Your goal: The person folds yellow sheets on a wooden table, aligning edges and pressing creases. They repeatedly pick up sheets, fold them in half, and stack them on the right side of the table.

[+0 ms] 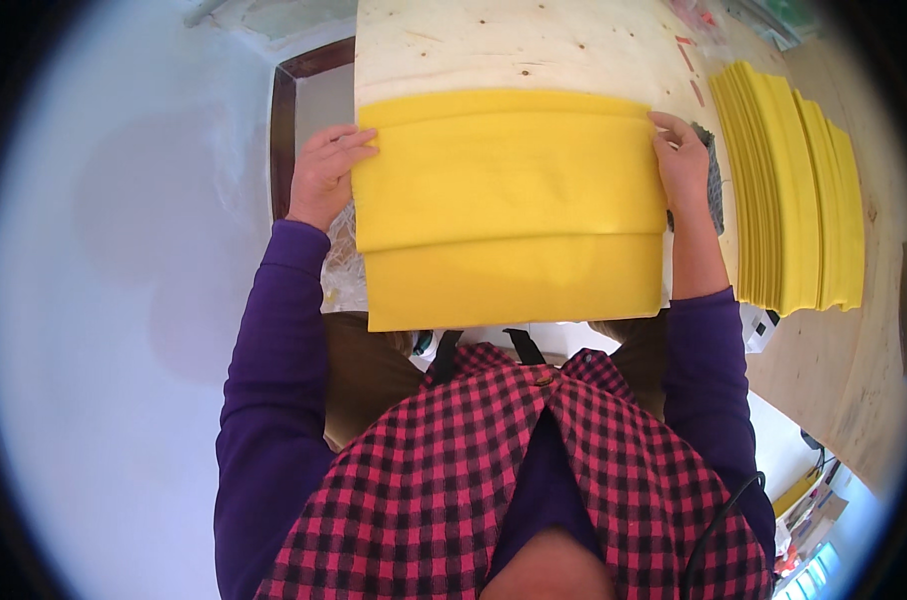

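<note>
In front of me a yellow folded cloth (514,185) lies on a wooden board, its lower part hanging over the near edge. Folds run across it near the top and again lower down. My left hand (326,172) grips its upper left edge, with fingertips on top of the fabric. At the upper right corner my right hand (682,160) pinches the cloth between thumb and fingers. What lies under the cloth at the fingers is hidden.
The pale wooden board (454,50) extends away from me. To the right, a stack of folded yellow cloths (789,190) stands on a wooden surface. Dark grey material (715,185) sits beside my right hand. Clear plastic (344,270) shows below my left hand, near a dark wooden frame (283,150).
</note>
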The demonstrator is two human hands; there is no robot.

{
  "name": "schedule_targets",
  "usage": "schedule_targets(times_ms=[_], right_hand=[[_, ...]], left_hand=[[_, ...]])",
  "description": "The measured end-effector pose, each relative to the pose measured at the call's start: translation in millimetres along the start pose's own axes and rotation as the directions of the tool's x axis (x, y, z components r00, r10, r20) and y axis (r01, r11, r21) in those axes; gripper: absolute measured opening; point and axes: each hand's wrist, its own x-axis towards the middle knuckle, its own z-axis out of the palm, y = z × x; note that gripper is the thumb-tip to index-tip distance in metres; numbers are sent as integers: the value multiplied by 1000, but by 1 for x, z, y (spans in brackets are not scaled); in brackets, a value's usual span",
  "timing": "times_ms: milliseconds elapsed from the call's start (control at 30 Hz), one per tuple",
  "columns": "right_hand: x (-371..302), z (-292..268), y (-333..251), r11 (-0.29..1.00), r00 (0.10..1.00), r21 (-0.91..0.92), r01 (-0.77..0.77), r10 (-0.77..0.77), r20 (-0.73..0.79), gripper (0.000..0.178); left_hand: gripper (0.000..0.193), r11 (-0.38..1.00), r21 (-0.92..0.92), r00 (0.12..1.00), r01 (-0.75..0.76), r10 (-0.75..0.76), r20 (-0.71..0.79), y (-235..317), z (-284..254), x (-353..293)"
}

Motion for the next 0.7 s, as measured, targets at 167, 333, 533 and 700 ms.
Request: schedule_targets(times_ms=[167,333,533,700], right_hand=[[-4,3,-25,750,786,-302,588,-619,-8,31],[-27,43,-62,489,672,-515,704,-694,260,39],[-49,75,-62,478,702,-515,711,-513,494,53],[-53,74,-45,536,728,-494,684,-474,495,55]], left_hand=[[31,1000,2,1000,0,0,9,1,1,0],[30,1000,-19,1000,-2,2,-5,1,3,-1],[32,1000,-20,1000,-17,17,-4,-2,2,-3],[31,1000,-18,999,-7,7,-41,-2,-4,-3]])
